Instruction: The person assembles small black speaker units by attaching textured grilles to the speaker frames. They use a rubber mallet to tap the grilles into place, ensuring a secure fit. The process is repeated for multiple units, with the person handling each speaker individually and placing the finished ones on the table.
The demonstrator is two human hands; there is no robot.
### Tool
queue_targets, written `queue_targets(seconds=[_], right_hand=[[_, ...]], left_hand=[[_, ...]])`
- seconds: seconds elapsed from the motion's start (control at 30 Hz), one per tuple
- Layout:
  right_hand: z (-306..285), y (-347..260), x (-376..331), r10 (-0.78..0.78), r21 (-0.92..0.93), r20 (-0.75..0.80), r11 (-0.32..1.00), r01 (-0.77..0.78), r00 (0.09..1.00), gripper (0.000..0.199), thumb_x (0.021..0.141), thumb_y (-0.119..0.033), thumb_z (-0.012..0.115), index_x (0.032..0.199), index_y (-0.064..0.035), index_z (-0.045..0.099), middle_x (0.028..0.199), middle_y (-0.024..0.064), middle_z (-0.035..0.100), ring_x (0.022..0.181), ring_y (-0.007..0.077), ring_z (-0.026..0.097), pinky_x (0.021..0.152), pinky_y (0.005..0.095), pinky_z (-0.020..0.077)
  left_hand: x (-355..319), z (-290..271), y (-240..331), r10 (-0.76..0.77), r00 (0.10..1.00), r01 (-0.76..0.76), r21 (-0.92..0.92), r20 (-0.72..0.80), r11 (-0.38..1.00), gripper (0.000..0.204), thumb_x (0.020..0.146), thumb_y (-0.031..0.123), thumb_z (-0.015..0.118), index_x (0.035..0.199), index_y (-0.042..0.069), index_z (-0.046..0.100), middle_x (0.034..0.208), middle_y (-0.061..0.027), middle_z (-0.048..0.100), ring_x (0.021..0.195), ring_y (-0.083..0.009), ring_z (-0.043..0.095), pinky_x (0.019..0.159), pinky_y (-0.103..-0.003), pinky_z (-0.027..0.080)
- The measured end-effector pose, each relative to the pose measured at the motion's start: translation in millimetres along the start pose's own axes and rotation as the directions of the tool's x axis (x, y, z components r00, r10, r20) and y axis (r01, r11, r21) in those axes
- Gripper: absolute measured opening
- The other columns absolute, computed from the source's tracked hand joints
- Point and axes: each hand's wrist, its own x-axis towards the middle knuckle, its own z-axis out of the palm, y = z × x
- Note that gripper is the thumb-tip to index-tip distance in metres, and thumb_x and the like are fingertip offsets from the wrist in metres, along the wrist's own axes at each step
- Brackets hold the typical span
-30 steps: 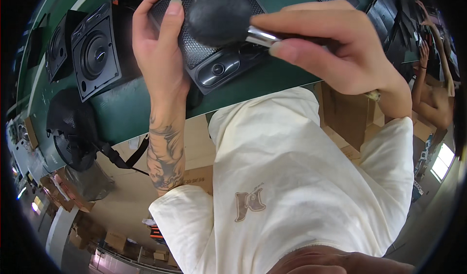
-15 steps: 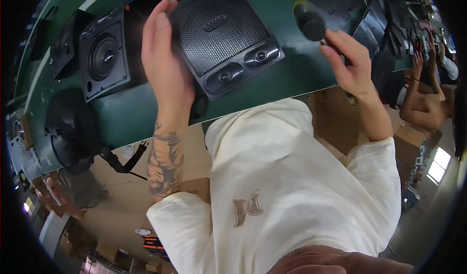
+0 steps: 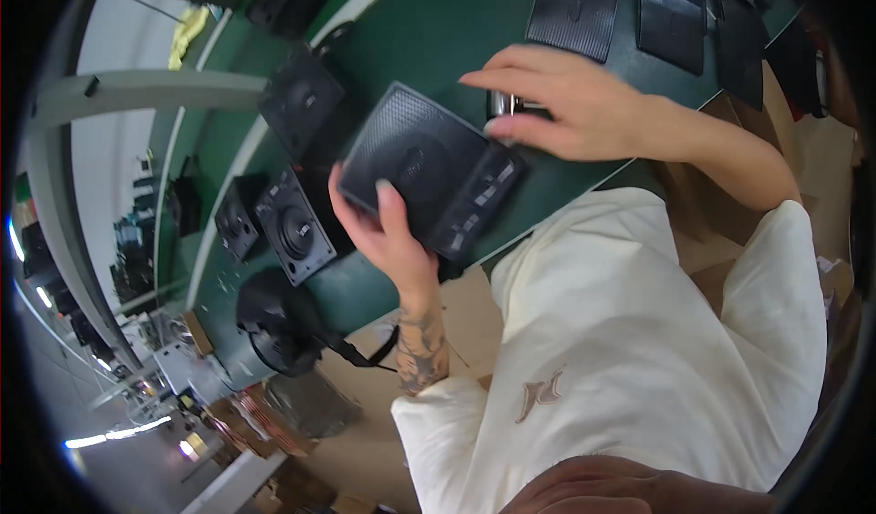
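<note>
Left hand [image 3: 388, 231] clamped a flat black speaker panel [image 3: 429, 169] w/ perforated mesh grille, lifted off the green counter [image 3: 438, 31]. Right hand [image 3: 570, 103] – fingers spread flat, unclenched – lay over a shiny metal cylinder [image 3: 505, 103] just right of the panel. Boxy black speaker units [image 3: 292, 224] sat left of the grip.

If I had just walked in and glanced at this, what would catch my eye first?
Most likely the flat black speaker panel with a mesh front, held over the green table by the left hand at its lower edge. The right hand reaches across beside it, covering a small shiny metal part. More black speakers sit to the left, and dark mesh covers lie along the far side.
</note>
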Motion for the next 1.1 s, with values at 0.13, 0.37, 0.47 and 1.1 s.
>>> queue_targets(seconds=[0.13,0.37,0.47,1.1], right_hand=[[-5.2,-27.9,14.2,0.18,0.545,0.237,0.789,-0.284,0.955,0.066,0.105,-0.039,0.06,0.157,-0.0043,0.037,0.144,0.0177,0.055,0.127,0.0258,0.057,0.106,0.037,0.0469],[-25.0,-54.8,49.6,0.435,0.778,0.496,0.16,-0.607,0.751,0.09,0.089,-0.073,0.064,0.144,-0.0035,0.051,0.139,0.0139,0.058,0.133,0.0253,0.051,0.109,0.0462,0.0416],[-25.4,-28.3,74.4,0.401,0.808,0.524,0.045,-0.588,0.751,0.05,0.096,-0.045,0.073,0.125,-0.005,0.066,0.116,0.0049,0.072,0.106,0.0147,0.067,0.092,0.0304,0.0543],[-136.9,192.2,347.8,-0.147,-0.49,0.442,0.787,0.376,0.885,0.102,0.066,-0.02,0.075,0.157,0.0005,0.031,0.136,0.0272,0.057,0.119,0.036,0.06,0.101,0.0425,0.0495]], left_hand=[[-12.1,7.7,9.4,0.571,0.789,-0.598,0.492,0.225,0.633,0.078,0.081,0.01,0.083,0.146,0.001,0.041,0.151,-0.0226,0.038,0.147,-0.0412,0.033,0.121,-0.051,0.03],[30.7,30.1,1.9,0.692,0.142,-0.909,0.37,0.707,-0.192,0.038,0.084,0.012,0.083,0.12,0.015,0.073,0.133,-0.0054,0.061,0.137,-0.0292,0.047,0.115,-0.058,0.035],[33.8,62.4,7.1,0.589,0.144,-0.896,0.357,0.795,-0.263,0.032,0.089,0.015,0.069,0.121,0.017,0.077,0.13,0.0017,0.066,0.132,-0.0175,0.056,0.115,-0.058,0.034],[56.6,9.5,-38.0,0.261,0.686,-0.554,0.255,0.68,0.792,0.034,0.077,-0.012,0.065,0.107,0.002,0.073,0.114,-0.0129,0.068,0.109,-0.0341,0.065,0.095,-0.043,0.053]])
